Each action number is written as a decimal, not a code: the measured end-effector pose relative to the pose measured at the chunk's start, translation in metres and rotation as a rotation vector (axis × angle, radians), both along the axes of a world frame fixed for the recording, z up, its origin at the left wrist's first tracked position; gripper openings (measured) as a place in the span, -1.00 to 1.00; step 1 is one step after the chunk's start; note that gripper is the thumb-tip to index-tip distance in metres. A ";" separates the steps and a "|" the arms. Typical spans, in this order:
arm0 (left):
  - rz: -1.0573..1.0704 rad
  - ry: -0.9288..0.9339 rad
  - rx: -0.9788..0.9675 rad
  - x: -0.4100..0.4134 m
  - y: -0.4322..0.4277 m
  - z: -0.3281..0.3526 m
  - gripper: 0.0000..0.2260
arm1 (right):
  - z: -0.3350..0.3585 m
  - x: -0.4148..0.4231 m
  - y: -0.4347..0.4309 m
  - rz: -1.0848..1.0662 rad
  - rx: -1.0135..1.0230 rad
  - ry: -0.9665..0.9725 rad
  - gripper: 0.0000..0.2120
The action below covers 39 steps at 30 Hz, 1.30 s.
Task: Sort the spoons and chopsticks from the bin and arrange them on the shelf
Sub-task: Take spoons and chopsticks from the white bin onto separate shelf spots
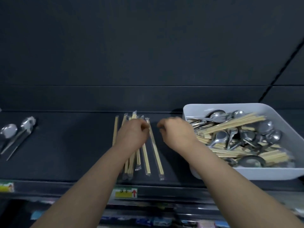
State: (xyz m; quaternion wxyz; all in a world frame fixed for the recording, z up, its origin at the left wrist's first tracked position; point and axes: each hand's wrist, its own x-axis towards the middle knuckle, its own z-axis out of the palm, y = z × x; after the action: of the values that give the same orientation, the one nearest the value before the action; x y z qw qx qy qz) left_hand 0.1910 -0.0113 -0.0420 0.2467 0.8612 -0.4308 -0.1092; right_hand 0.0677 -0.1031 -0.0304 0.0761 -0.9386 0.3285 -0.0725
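Note:
Several wrapped wooden chopstick pairs [155,152] lie side by side on the dark shelf [74,145], at its middle. My left hand [133,135] sits over them with curled fingers, its fingertips pinching the top of the rightmost pair. Just to the right, my right hand [176,132] hovers above the shelf with loosely curled fingers and nothing visible in it. A white bin [246,174] at the right holds a mixed heap of chopsticks [233,123] and metal spoons [266,125]. Two metal spoons [9,131] lie on the shelf at far left.
A dark back wall [148,55] rises behind the shelf. A yellow price label [125,192] is fixed to the shelf's front edge, with another at far left. Blurred packaged goods show on the lower shelf below. Bare shelf lies between the spoons and the chopsticks.

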 end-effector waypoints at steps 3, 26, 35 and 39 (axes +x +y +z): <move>-0.056 0.057 -0.118 -0.027 -0.032 0.014 -0.87 | 0.012 -0.033 -0.016 -0.054 -0.075 -0.097 -0.73; -0.152 -0.244 -0.039 -0.159 -0.141 0.018 -0.85 | 0.001 -0.202 -0.116 -0.456 0.205 -0.029 -0.85; -0.073 -0.010 0.053 -0.156 -0.137 0.002 -0.75 | 0.008 -0.212 -0.114 -0.185 0.425 0.044 -0.86; -0.086 0.062 -0.028 -0.166 -0.143 0.002 -0.88 | 0.016 -0.217 -0.121 -0.272 0.215 -0.245 -0.85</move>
State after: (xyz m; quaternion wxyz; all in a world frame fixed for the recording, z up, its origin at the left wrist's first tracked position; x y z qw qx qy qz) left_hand 0.0248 -0.1540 -0.0400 0.2673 0.8345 -0.4610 -0.1403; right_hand -0.1495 -0.2236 -0.0147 0.2048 -0.8563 0.4463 -0.1599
